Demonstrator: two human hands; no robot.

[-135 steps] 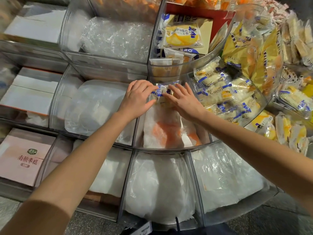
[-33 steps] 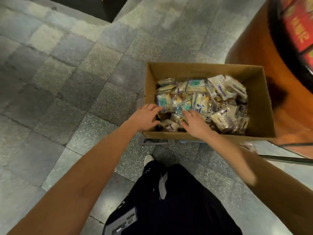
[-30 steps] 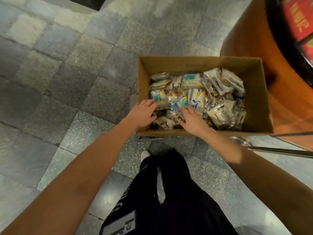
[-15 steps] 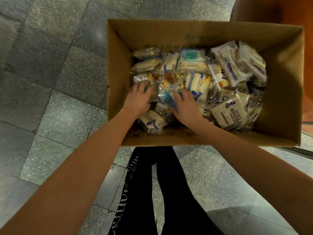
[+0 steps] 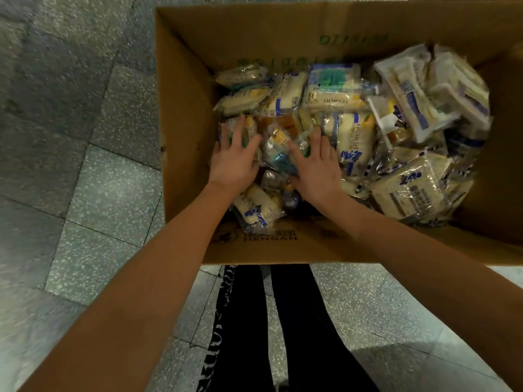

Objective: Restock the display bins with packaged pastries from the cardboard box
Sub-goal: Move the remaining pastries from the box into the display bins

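Cardboard box [image 5: 254,32], packs' [image 5: 353,137] axes mixed, left hand [image 5: 235,162], right hand [image 5: 317,168] seemingly flat

Bare left hand [image 5: 235,161], bare right hand [image 5: 318,168]; forearms [image 5: 158,278] uncovered far back from fingers. Black trousers [image 5: 300,335] well behind fingers; white lettering [image 5: 222,295] down left leg's side, unreadable.

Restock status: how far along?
Done: unknown, the bins are out of view. In hand: left hand and right hand lie flat on pastries inside the box, fingers straight, nothing gripped yet. Left: the box holds a big heap, so plenty of carrying remains.
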